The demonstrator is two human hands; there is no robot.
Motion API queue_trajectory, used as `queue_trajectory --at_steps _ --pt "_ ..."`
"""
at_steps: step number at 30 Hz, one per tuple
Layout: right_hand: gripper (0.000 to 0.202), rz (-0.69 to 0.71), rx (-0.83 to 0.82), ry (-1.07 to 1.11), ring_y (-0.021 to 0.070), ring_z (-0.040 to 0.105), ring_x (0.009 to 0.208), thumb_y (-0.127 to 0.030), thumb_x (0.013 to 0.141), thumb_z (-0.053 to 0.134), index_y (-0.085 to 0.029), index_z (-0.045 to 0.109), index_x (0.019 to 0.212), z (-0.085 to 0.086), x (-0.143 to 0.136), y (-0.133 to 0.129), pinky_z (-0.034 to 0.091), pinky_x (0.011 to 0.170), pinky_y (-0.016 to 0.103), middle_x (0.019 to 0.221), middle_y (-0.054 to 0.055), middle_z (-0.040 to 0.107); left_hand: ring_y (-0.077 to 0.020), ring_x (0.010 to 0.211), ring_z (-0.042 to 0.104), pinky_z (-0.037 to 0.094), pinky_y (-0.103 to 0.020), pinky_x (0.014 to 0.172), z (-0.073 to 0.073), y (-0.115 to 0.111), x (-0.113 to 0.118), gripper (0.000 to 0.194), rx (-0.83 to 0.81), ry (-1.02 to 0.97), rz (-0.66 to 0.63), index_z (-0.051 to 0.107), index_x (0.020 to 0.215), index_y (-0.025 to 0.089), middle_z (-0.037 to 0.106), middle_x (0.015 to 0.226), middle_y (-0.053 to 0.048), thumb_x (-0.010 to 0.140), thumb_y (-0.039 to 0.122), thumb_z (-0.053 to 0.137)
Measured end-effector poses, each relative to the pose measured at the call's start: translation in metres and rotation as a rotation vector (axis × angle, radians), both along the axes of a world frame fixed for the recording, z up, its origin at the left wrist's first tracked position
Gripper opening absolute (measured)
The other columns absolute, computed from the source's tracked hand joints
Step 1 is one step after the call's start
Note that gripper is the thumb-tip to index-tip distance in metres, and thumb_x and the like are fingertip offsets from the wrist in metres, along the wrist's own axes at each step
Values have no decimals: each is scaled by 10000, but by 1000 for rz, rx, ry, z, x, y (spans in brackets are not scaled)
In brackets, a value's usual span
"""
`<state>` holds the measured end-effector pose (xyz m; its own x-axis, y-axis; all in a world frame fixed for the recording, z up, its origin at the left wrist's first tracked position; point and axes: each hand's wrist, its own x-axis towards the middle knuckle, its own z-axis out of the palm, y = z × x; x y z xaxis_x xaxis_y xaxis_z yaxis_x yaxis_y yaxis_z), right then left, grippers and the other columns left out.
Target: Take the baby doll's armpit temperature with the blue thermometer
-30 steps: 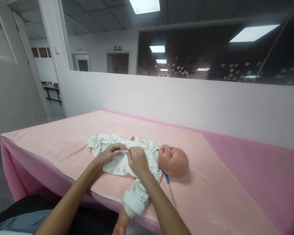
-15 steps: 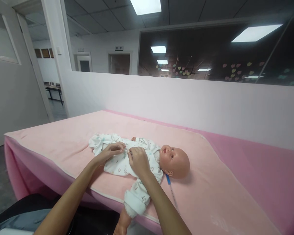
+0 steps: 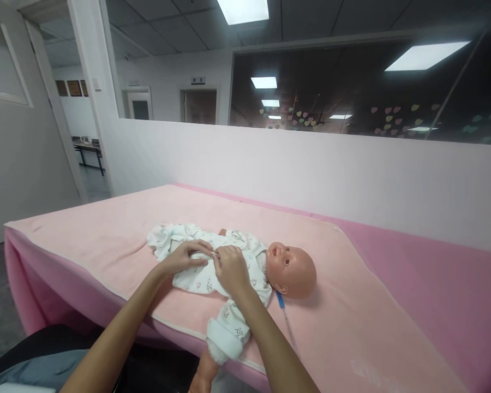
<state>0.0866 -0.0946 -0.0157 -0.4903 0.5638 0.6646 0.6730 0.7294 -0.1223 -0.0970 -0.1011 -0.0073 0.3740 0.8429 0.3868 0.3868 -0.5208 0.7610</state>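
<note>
A baby doll (image 3: 293, 271) lies on its back, head to the right, in a white printed baby garment (image 3: 204, 281). Over its belly, my right hand (image 3: 231, 267) is closed with its fingertips pinching a thin white tie string (image 3: 215, 253) of the garment. My left hand (image 3: 186, 257) comes in from the left, fingers stretched out so that their tips touch or nearly touch the string. Its thumb stays apart from the fingers, low over the cloth. One doll arm (image 3: 205, 371) in a rolled sleeve hangs over the table's near edge.
Beside the doll's head lies a thin stick-like thing with a blue end (image 3: 280, 299), partly behind my right forearm. A pale pink cloth (image 3: 106, 234) covers the table over a darker pink one (image 3: 425, 273). Behind stands a white wall (image 3: 294, 169) with a window.
My left hand has shifted slightly right, its fingertips closer to my right hand, and its thumb has moved down away from the fingers. My right hand and the doll stay put.
</note>
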Motion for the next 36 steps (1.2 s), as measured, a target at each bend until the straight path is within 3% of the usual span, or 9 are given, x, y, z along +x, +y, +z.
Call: queue_trajectory --at_steps 11,20,25,28,30,32,34,36 --pt "119 4 1 -1 164 518 744 -209 863 437 -186 523 785 0 -1 1 361 751 306 765 34 593 -223 960 563 431 -354 878 -6 6 -1 146 -8 -23 43 661 736 185 614 1026 -77 663 310 675" --pt "113 3 -15 -2 165 530 757 -205 860 434 -189 525 795 1 1 1 372 751 304 766 32 598 -227 1003 554 428 -354 896 -8 5 -4 203 -27 -48 19 680 861 197 613 1072 -80 683 290 656" --pt "191 23 -33 94 184 536 880 -163 810 467 -199 520 991 18 6 -30 388 807 327 942 50 596 -240 997 560 441 -370 891 -7 5 -2 269 -27 -59 103 679 909 204 638 1048 -74 680 344 660" --pt "255 13 -2 185 215 528 940 -200 818 452 -221 516 1064 24 31 -65 398 803 343 1008 67 593 -242 989 566 447 -361 873 -8 5 0 277 -53 -68 159 672 925 206 649 1035 -66 695 360 646" --pt "196 -139 -13 257 223 552 868 -246 844 425 -238 550 994 18 59 -85 409 747 344 910 63 620 -241 983 569 453 -348 846 -8 5 0 306 -89 -88 195 657 959 209 646 1044 -62 701 373 639" --pt "210 -346 38 288 235 567 829 -303 858 402 -220 562 966 1 92 -99 412 720 354 877 87 632 -237 974 574 457 -341 821 -3 6 -1 392 -131 -95 192 607 1063 215 642 1046 -63 713 389 626" --pt "256 -538 121 185 261 576 791 -376 843 414 -205 582 932 -23 123 -108 407 659 368 855 114 639 -233 957 580 460 -337 793 6 9 2 487 -173 -60 150 526 1175 226 639 1044 -68 729 407 605" --pt "277 -616 204 60 271 583 750 -431 812 438 -207 598 839 -46 148 -115 400 618 374 843 125 645 -227 934 585 464 -329 765 19 12 10 517 -163 -11 135 481 1217 234 636 1040 -71 746 420 581"
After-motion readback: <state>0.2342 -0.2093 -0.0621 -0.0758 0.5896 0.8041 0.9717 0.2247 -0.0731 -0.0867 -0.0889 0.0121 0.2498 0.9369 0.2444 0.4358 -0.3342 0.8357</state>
